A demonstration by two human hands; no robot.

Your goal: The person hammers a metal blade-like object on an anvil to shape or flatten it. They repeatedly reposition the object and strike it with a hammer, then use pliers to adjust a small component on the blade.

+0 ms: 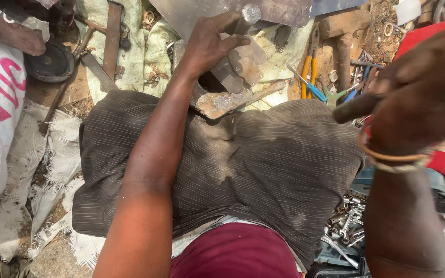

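The left hand clamps its fingers over a rusty metal piece, pressing it down just beyond the striped grey cloth spread across the lap. The right hand, raised and blurred, closes around a dark tool handle. Yellow-handled pliers lie on the ground nearby; loose sockets sit lower right.
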